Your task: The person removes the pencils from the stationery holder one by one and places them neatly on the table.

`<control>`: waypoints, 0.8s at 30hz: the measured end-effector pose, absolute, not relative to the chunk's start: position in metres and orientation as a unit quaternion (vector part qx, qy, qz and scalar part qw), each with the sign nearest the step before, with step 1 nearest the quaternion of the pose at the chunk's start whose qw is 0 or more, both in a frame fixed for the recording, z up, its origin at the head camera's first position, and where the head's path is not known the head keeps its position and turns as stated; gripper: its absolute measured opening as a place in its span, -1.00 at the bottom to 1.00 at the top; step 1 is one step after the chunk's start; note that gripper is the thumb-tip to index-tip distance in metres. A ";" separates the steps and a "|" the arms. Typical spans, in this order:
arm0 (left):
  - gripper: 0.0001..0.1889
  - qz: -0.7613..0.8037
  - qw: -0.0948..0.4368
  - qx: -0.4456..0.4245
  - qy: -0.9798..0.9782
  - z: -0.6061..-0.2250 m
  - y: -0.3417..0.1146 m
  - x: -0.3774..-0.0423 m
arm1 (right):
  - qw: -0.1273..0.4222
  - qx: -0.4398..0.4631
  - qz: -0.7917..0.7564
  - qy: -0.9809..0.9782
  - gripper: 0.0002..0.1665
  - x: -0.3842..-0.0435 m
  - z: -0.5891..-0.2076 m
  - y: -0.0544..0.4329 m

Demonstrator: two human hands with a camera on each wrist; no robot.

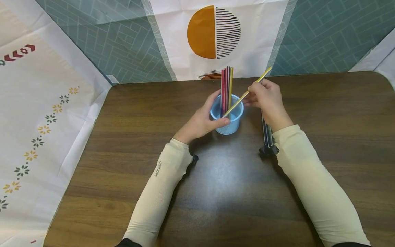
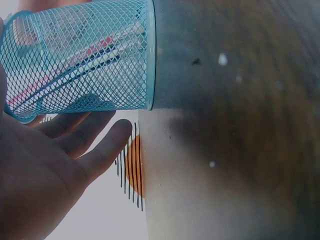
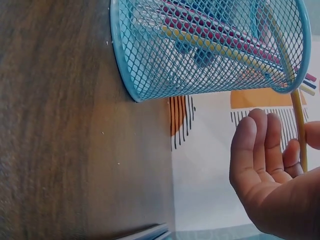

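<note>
A light blue mesh pen cup (image 1: 229, 129) stands upright near the table's far edge. My left hand (image 1: 200, 121) holds it from the left, thumb across the front near the rim and the other fingers behind. Several pencils (image 1: 226, 84) in pink, dark and yellow stand in the cup; their lower parts show through the mesh (image 2: 90, 95). With thumb and fingertips, my right hand (image 1: 269, 101) pinches a yellow pencil (image 1: 239, 101). It slants across the cup's mouth, its lower end at the rim. The other fingers of that hand extend beside the cup.
Several dark pencils (image 1: 267, 132) lie on the brown wooden table (image 1: 222, 192) below my right wrist. A black wrist device (image 1: 268, 151) partly covers them. Behind the table hangs a patterned cloth (image 1: 259, 20); a white flowered cloth (image 1: 61, 144) lies along the left.
</note>
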State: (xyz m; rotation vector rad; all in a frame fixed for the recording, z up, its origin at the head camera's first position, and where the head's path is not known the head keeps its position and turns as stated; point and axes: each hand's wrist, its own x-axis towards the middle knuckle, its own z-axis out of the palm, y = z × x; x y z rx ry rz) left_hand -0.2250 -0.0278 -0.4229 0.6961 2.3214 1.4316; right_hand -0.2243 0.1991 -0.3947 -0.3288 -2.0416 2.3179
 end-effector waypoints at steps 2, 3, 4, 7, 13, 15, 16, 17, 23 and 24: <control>0.01 0.500 0.162 0.244 0.815 -0.423 -0.028 -0.225 | 0.010 -0.102 0.746 -0.658 -0.88 -0.224 -0.395 0.200; 0.01 0.499 0.161 0.245 0.815 -0.423 -0.028 -0.225 | 0.006 -0.098 0.746 -0.659 -0.88 -0.224 -0.396 0.200; 0.01 0.499 0.160 0.245 0.816 -0.423 -0.028 -0.225 | 0.000 -0.092 0.742 -0.664 -0.88 -0.223 -0.396 0.200; 0.01 0.498 0.158 0.248 0.816 -0.423 -0.028 -0.225 | -0.011 -0.073 0.733 -0.676 -0.89 -0.222 -0.397 0.199; 0.00 0.502 0.157 0.249 0.813 -0.423 -0.027 -0.225 | -0.019 -0.061 0.743 -0.667 -0.88 -0.222 -0.400 0.200; 0.00 0.501 0.158 0.247 0.814 -0.423 -0.027 -0.225 | -0.021 -0.062 0.756 -0.652 -0.88 -0.222 -0.401 0.200; 0.00 0.501 0.158 0.248 0.814 -0.423 -0.027 -0.226 | -0.023 -0.062 0.762 -0.644 -0.88 -0.222 -0.401 0.201; 0.00 0.501 0.158 0.248 0.814 -0.423 -0.027 -0.226 | -0.025 -0.062 0.768 -0.637 -0.88 -0.222 -0.402 0.201; 0.00 0.498 0.157 0.248 0.816 -0.423 -0.027 -0.226 | -0.039 -0.061 0.793 -0.604 -0.91 -0.223 -0.403 0.203; 0.00 0.498 0.158 0.248 0.816 -0.423 -0.027 -0.225 | -0.041 -0.060 0.796 -0.601 -0.90 -0.223 -0.404 0.203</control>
